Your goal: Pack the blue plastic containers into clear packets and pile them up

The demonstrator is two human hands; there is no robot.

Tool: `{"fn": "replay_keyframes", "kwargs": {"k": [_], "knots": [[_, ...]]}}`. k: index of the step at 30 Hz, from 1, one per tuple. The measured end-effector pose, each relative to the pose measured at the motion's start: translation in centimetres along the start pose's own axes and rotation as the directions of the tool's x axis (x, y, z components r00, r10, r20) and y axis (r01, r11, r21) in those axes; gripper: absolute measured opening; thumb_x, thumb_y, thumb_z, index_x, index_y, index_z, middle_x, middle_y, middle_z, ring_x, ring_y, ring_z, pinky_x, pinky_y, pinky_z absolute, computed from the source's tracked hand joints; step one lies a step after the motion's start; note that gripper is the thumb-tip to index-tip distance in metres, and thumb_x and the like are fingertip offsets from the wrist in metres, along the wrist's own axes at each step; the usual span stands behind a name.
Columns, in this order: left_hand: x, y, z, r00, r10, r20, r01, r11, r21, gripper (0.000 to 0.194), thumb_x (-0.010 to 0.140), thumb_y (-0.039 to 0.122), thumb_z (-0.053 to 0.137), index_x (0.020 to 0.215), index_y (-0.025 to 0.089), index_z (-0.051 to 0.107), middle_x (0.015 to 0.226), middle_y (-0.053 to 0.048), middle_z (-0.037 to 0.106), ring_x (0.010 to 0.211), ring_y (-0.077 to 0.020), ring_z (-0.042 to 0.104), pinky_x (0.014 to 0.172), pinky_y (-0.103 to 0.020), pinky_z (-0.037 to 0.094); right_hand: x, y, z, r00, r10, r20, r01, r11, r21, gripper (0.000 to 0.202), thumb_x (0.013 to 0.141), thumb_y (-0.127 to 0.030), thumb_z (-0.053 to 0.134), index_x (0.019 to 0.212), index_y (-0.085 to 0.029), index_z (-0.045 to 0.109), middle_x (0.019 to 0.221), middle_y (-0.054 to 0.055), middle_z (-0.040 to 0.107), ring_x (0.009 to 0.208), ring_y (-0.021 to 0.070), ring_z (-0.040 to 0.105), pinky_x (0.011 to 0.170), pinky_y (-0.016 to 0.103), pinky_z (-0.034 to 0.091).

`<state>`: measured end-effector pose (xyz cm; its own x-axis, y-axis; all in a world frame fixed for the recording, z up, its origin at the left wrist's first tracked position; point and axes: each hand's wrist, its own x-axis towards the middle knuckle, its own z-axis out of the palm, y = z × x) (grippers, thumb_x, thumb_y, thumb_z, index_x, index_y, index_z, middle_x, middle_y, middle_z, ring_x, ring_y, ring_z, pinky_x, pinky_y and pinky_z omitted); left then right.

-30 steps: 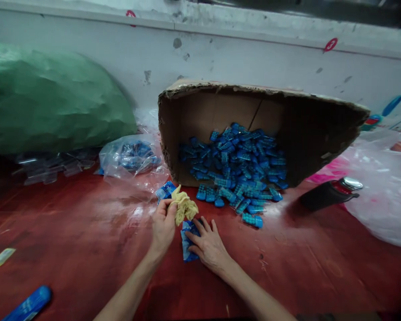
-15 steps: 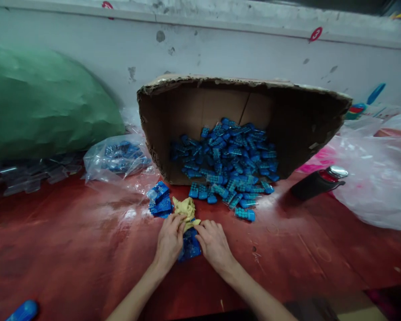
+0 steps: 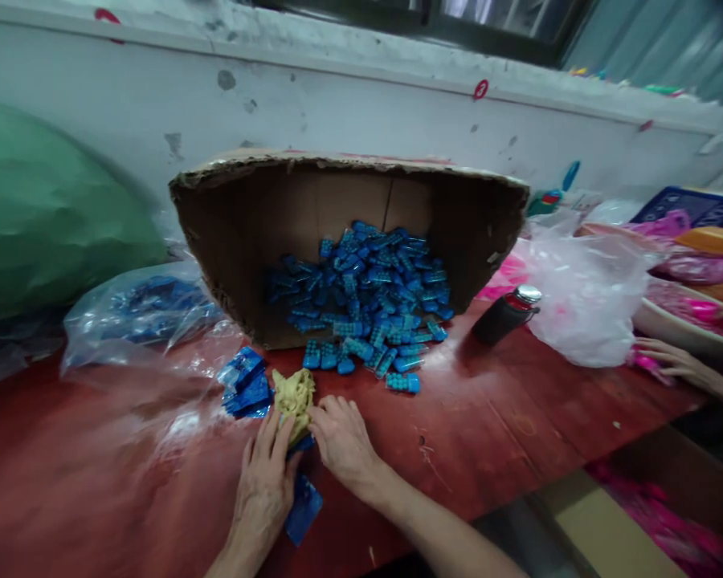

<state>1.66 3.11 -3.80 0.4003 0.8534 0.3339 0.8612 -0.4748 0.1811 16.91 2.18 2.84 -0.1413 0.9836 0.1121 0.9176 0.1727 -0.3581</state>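
Note:
A soft, crumpled yellow lump (image 3: pixel 295 393) lies on the red table in front of the box; whether it is cloth or a bundle of bands I cannot tell. My left hand (image 3: pixel 268 461) rests along its lower left side, fingers stretched out. From the right, my right hand (image 3: pixel 345 440) has its fingers bent and pressed together at the lump's edge. Below and between the hands shows a shiny blue packet (image 3: pixel 304 510), partly covered. More blue packets (image 3: pixel 245 385) lie in a small stack just left of the lump.
A cardboard box (image 3: pixel 265 185) on its side spills small blue wrapped pieces (image 3: pixel 373 281). Left are a clear bag (image 3: pixel 138 313) and a green bulky sheet (image 3: pixel 48 217). Right stand a dark bottle (image 3: pixel 500 317) and a white bag (image 3: pixel 584 289). Another person's hand (image 3: pixel 675 361) is at far right.
The view has swung to the right, bringing another person's hand into sight. My left hand's fingers have straightened beside the yellow lump. The blue packet beneath sits lower and turned.

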Motion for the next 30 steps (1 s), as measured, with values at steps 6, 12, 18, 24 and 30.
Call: {"fn": "replay_keyframes", "kwargs": {"k": [6,12,18,24,30], "knots": [[0.3,0.3,0.8,0.989,-0.008,0.149,-0.012,0.991,0.137,0.043,0.082,0.027,0.033,0.117,0.011,0.051,0.131,-0.018,0.043,0.124,-0.0317,0.031,0.093,-0.052,0.029,1.7,0.1,2.7,0.993,-0.121,0.014,0.121,0.992,0.022,0.052,0.084,-0.026,0.042,0.132,-0.018,0.024,0.133,0.010,0.038,0.121,0.0244,0.031,0.098,0.046,0.026],[1.9,0.7,-0.3,0.989,-0.107,0.100,0.085,0.976,0.198,0.046,0.081,0.030,0.034,0.120,0.007,0.046,0.128,-0.022,0.044,0.121,-0.0341,0.034,0.093,-0.053,0.028,4.7,0.2,3.0,0.969,-0.228,0.091,0.218,0.970,0.110,0.044,0.086,-0.023,0.039,0.129,-0.024,0.031,0.133,0.007,0.039,0.121,0.0230,0.033,0.098,0.046,0.026],[1.9,-0.5,0.9,0.990,-0.138,-0.041,0.133,0.986,-0.098,0.044,0.082,0.028,0.037,0.124,0.016,0.040,0.133,-0.017,0.035,0.122,-0.0293,0.034,0.091,-0.045,0.037,3.6,1.7,0.2,0.971,-0.147,-0.190,0.171,0.979,0.112,0.033,0.089,-0.024,0.036,0.119,-0.029,0.046,0.128,0.001,0.042,0.108,0.0143,0.045,0.089,0.026,0.035],[0.4,1.0,-0.3,0.971,-0.232,-0.053,0.215,0.952,-0.218,0.048,0.083,0.029,0.035,0.129,0.015,0.033,0.135,-0.016,0.033,0.125,-0.0288,0.029,0.097,-0.047,0.032,-2.5,10.1,-1.9,0.910,0.332,-0.249,-0.371,0.920,-0.128,0.030,0.085,-0.021,0.042,0.112,-0.014,0.053,0.115,0.016,0.053,0.106,0.0281,0.045,0.084,0.043,0.035],[-3.1,2.3,-2.3,0.961,-0.259,-0.096,0.251,0.964,-0.092,0.041,0.081,0.027,0.039,0.121,0.016,0.044,0.125,-0.016,0.047,0.115,-0.0283,0.041,0.089,-0.046,0.039,-4.2,8.5,0.0,0.944,0.207,-0.257,-0.258,0.949,-0.181,0.032,0.086,-0.019,0.038,0.116,-0.020,0.050,0.121,0.013,0.049,0.113,0.0293,0.037,0.089,0.051,0.027]]}}
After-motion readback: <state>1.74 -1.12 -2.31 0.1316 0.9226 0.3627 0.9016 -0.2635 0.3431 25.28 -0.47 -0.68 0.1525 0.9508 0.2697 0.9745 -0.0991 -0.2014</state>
